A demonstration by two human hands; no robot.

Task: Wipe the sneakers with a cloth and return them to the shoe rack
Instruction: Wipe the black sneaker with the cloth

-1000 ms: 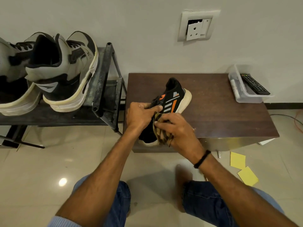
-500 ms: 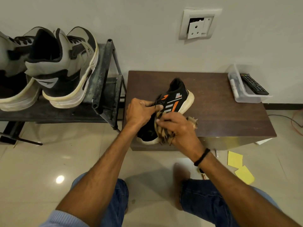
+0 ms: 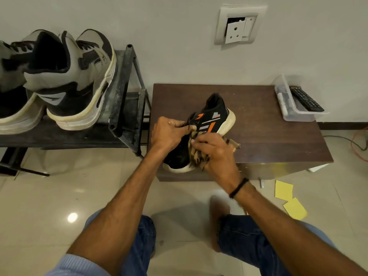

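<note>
A black sneaker with orange and grey stripes and a white sole lies on the low brown table, toe toward me. My left hand grips its laced upper from the left. My right hand holds a crumpled brown patterned cloth against the sneaker's right side near the toe. The cloth hides part of the shoe's side. A pair of grey and black sneakers stands on the dark metal shoe rack at the left.
A clear plastic tray with a black remote sits at the table's far right corner. Yellow sticky notes lie on the tiled floor at the right. My knees in jeans are below the table edge.
My right hand has kept rubbing the cloth along the sneaker's side, shifting slightly right and back. The left hand stays on the laces, and the shoe has tilted a little.
</note>
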